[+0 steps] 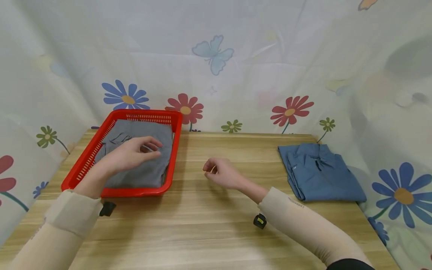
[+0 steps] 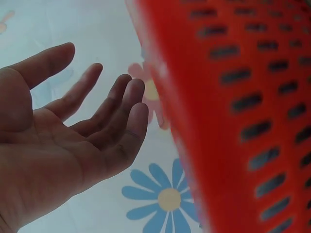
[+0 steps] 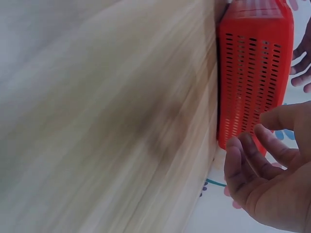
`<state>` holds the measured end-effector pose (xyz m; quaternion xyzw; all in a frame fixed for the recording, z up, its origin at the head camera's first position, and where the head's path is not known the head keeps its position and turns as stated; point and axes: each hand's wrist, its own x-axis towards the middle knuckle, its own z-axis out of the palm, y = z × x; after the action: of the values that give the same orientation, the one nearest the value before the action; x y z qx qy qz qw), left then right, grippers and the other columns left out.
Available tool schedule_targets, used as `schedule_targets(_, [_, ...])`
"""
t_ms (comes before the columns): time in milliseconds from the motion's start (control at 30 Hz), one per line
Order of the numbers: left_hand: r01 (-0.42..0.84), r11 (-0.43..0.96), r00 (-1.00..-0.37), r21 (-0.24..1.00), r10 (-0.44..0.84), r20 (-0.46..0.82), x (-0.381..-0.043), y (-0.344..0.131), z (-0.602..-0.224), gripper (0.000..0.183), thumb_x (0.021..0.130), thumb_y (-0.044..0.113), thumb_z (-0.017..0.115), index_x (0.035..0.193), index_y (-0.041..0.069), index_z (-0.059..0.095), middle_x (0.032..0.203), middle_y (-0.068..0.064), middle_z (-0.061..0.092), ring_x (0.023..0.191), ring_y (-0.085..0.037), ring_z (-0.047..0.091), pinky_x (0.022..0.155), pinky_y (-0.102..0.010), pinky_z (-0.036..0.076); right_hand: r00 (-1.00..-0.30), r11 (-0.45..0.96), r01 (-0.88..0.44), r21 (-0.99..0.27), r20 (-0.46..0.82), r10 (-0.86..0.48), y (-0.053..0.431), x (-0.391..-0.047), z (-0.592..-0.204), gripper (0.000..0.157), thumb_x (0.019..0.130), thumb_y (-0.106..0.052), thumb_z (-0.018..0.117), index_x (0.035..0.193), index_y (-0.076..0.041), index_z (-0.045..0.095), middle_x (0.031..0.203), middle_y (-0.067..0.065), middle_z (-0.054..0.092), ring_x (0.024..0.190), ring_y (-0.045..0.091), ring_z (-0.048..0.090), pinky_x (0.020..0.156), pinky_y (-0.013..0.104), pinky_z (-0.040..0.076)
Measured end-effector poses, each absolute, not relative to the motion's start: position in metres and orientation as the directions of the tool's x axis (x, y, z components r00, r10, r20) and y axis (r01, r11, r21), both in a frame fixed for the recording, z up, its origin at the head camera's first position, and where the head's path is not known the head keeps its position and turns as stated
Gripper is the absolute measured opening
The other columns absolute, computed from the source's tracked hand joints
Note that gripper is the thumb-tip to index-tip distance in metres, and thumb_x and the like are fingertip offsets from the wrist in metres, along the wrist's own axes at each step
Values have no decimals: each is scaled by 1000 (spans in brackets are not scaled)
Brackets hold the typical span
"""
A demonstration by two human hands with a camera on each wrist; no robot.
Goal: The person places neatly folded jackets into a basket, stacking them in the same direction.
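In the head view, folded grey cloth (image 1: 141, 172) lies inside a red plastic basket (image 1: 173, 157) with slotted walls. My left hand (image 1: 133, 152) hovers over that cloth, its fingers loosely bent and holding nothing. The left wrist view shows the same hand (image 2: 82, 121) above the basket's rim, fingers spread apart. To the right of the basket, my right hand (image 1: 222, 172) is held above the table, with fingers loosely curled and nothing between them. From the right wrist view, that hand (image 3: 272, 179) has a gap between thumb and fingertips.
A folded blue garment (image 1: 324, 176) lies at the right side of the wooden table (image 1: 202, 232). Behind the table hangs a pale curtain (image 1: 249, 75) printed with flowers and a butterfly. It also runs along both sides.
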<state>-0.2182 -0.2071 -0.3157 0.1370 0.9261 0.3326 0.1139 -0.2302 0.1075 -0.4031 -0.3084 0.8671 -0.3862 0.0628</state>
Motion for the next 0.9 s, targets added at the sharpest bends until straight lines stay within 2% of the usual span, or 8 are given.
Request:
schedule_targets(267, [223, 690, -923, 688, 377, -79, -202, -195, -322, 43, 100, 28, 67, 139, 13, 58, 131, -10, 62, 118, -30, 57, 97, -54, 50, -804, 552, -497, -670, 116, -584, 140, -211, -404, 9, 95, -4, 66, 102, 1, 68, 95, 4, 66, 84, 18, 62, 74, 30, 52])
schedule_targets(500, [270, 623, -909, 734, 416, -18, -193, -179, -329, 37, 101, 27, 68, 135, 17, 60, 127, -5, 63, 113, -24, 58, 96, -48, 51, -822, 582, -500, -641, 140, -552, 167, -197, -408, 9, 96, -3, 67, 104, 1, 68, 97, 6, 66, 88, 21, 64, 81, 44, 55])
schedule_targets(633, [318, 565, -889, 761, 458, 32, -189, -167, -329, 35, 101, 24, 68, 134, 17, 60, 128, -4, 63, 114, -23, 58, 97, -47, 50, -840, 616, -491, -616, 146, -523, 182, -192, -408, 11, 96, -3, 68, 105, 1, 69, 100, 8, 69, 91, 23, 65, 83, 48, 55])
schedule_targets(900, [395, 523, -872, 755, 473, 129, -178, -143, -340, 40, 98, 17, 70, 137, 13, 59, 129, -2, 61, 114, -24, 57, 94, -47, 51, -906, 710, -384, -591, 93, -413, 224, -194, -404, 19, 99, -10, 67, 115, 1, 68, 111, 12, 68, 103, 34, 62, 88, 51, 52])
